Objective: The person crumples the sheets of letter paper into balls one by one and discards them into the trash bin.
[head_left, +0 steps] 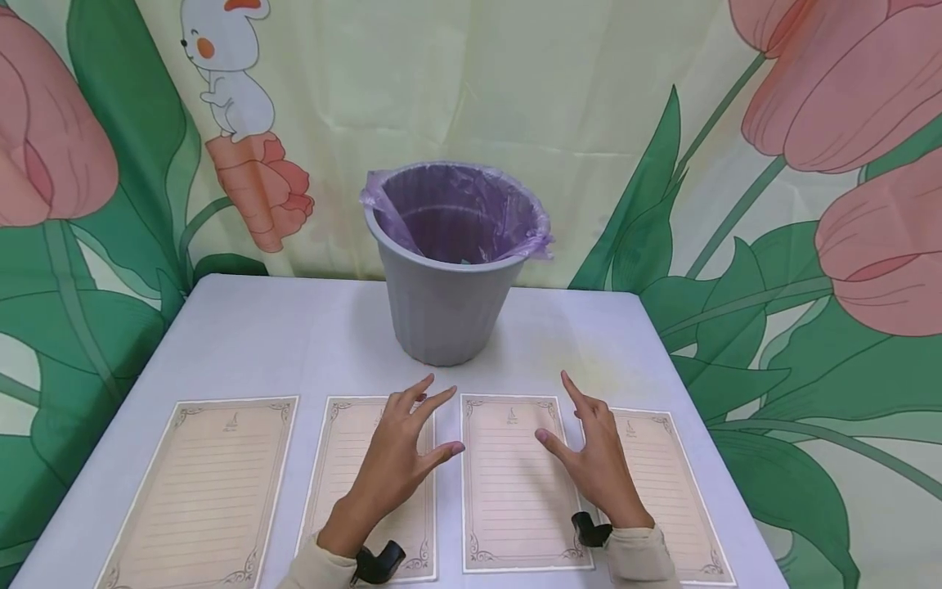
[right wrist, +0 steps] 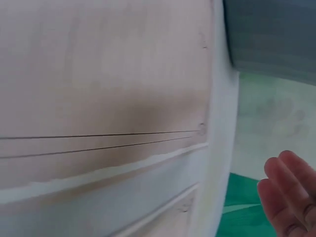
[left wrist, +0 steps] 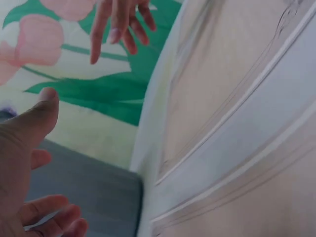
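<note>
Both hands hover over the table with fingers spread and nothing between them. My left hand (head_left: 397, 454) is above the second lined sheet (head_left: 342, 458) from the left, thumb pointing right. My right hand (head_left: 594, 462) is over the gap between the third sheet (head_left: 508, 491) and the rightmost sheet (head_left: 670, 483). Just beyond the hands stands a grey bin (head_left: 449, 311) lined with a purple plastic bag (head_left: 471, 213). In the left wrist view, the thumb (left wrist: 37, 118) is apart from the fingers, with the bin's grey side (left wrist: 98, 190) behind.
A fourth lined sheet (head_left: 206, 483) with an ornate border lies at the left. The sheets form a row on the white table (head_left: 309, 335). Behind the table hangs a curtain (head_left: 589, 82) printed with tulips, leaves and a rabbit.
</note>
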### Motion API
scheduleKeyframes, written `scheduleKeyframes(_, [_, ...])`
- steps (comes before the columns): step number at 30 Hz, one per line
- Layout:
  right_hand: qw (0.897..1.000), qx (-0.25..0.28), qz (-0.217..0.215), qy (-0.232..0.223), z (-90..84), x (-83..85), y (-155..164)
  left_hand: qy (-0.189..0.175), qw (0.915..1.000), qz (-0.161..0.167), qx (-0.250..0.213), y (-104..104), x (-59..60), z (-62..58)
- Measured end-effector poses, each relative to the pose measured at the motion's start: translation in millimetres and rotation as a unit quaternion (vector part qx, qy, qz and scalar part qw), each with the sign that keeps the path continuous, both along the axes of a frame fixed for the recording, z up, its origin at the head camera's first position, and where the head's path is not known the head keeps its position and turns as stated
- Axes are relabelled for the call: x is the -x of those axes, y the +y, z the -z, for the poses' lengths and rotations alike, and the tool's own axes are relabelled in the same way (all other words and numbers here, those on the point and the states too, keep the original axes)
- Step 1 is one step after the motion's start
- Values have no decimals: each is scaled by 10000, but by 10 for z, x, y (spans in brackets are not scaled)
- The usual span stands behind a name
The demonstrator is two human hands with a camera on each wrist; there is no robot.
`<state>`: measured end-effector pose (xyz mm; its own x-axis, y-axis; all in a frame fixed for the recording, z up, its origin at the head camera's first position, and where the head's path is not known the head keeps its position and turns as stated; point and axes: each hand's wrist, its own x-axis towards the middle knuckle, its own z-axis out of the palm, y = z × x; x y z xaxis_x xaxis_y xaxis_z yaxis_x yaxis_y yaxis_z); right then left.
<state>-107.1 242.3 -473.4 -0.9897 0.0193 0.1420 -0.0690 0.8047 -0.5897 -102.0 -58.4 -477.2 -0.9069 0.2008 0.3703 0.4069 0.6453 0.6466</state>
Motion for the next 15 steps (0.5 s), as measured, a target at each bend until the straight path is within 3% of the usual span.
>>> scheduleKeyframes(8, [9978,-50,313,-583,196,-123,44,-895,9938,-174,-630,215,-147,258])
scheduleKeyframes(15, [9939,-187,508,-958,338,-192,80,-1634,9792,43,-1203,320,-187,370])
